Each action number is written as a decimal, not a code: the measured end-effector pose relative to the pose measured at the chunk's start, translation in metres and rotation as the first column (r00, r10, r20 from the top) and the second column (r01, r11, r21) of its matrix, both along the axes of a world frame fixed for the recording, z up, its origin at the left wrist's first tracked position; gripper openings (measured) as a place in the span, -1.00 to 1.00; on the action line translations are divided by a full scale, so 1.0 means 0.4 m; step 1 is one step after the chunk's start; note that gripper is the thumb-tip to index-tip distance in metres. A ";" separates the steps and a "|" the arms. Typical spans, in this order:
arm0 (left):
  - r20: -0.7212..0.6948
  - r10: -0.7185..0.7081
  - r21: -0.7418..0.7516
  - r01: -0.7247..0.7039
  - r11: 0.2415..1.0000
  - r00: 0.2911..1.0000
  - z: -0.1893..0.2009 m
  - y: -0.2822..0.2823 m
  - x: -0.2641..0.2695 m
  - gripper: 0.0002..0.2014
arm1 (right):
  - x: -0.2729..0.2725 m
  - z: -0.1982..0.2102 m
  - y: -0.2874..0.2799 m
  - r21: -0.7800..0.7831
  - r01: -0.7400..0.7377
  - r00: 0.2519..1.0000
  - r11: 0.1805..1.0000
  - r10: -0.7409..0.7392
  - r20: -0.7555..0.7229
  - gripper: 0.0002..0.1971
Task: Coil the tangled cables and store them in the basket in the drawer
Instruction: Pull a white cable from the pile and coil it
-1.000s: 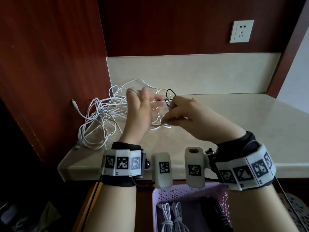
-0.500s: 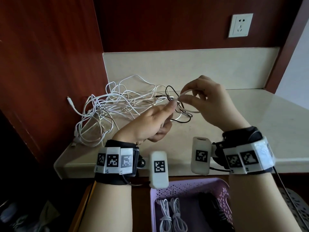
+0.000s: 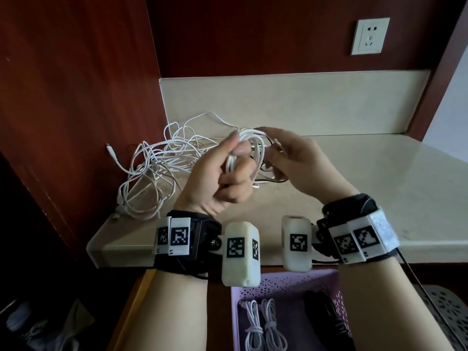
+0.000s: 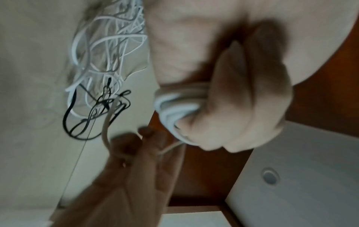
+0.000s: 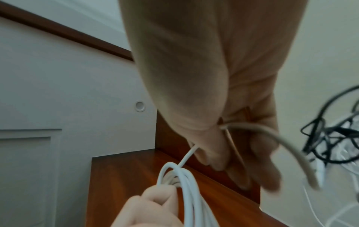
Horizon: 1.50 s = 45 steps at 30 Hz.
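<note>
My left hand (image 3: 233,160) is raised over the counter and grips a coil of white cable (image 3: 253,145) wound round its fingers; the same coil (image 4: 174,107) shows in the left wrist view. My right hand (image 3: 281,153) pinches the loose end of that white cable (image 5: 272,138) just right of the coil. A tangle of white cables (image 3: 157,168) lies on the counter's left end, with a black cable (image 4: 93,113) beside it. The purple basket (image 3: 339,305) sits in the open drawer below and holds two tied white cables (image 3: 263,325) and a dark bundle (image 3: 326,320).
The beige counter (image 3: 367,178) runs to the right, bounded by a red wooden wall on the left and a low backsplash behind. A wall socket (image 3: 369,36) is high on the right. The drawer's wooden rim (image 3: 131,307) sits below the counter edge.
My left hand has risen and closed round the coil, which has gained loops. My right hand has swung from above and right down to beside the coil, still pinching the cable.
</note>
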State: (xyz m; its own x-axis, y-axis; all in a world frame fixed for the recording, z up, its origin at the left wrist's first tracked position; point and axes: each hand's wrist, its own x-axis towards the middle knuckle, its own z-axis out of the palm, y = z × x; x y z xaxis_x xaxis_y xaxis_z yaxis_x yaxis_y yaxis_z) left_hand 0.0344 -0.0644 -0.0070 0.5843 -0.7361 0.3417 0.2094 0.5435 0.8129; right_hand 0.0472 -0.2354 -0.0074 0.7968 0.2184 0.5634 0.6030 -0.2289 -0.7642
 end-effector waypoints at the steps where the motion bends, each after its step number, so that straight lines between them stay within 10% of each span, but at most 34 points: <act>1: -0.033 -0.056 -0.108 0.052 0.993 0.998 0.002 0.001 0.004 -0.65 | 0.009 -0.011 0.003 -0.009 -0.065 0.997 0.998 0.064 -0.043 -0.65; 13: -0.065 0.056 -0.426 -0.078 0.901 0.996 0.026 0.006 -0.001 -0.68 | 0.020 -0.064 0.044 -0.199 -0.251 0.959 0.947 0.215 -0.183 -0.83; 20: -0.228 0.073 -0.609 -0.200 0.768 0.971 0.007 0.015 0.027 -0.70 | 0.013 -0.005 -0.047 -0.137 0.438 0.893 0.888 -0.413 0.182 -0.83; 25: -0.342 0.321 -0.568 -0.467 0.677 0.883 0.009 0.001 0.023 -0.72 | 0.005 0.006 -0.118 -0.331 0.543 0.839 0.772 -0.513 0.181 -0.77; 35: -0.295 0.540 -0.376 -0.615 0.693 0.789 0.014 -0.025 0.018 -0.62 | 0.034 0.002 -0.155 -0.154 0.803 0.587 0.576 -0.809 0.036 -0.83; 41: -0.252 0.562 -0.343 -0.616 0.709 0.787 0.011 -0.031 0.023 -0.61 | 0.034 -0.007 -0.135 0.066 0.608 0.758 0.791 -0.554 -0.344 -0.54; 45: -0.241 0.635 -0.313 -0.678 0.665 0.734 0.014 -0.021 0.025 -0.60 | 0.018 0.012 -0.133 0.205 0.605 0.796 0.769 -0.588 -0.146 -0.70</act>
State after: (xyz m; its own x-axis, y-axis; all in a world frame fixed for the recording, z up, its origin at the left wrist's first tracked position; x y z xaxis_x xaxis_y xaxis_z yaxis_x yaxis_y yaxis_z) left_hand 0.0445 -0.0726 -0.0015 0.9149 0.0160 0.4033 -0.2463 0.8138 0.5264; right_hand 0.0545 -0.2888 -0.0026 0.7618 -0.4418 0.4738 0.3476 -0.3384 -0.8744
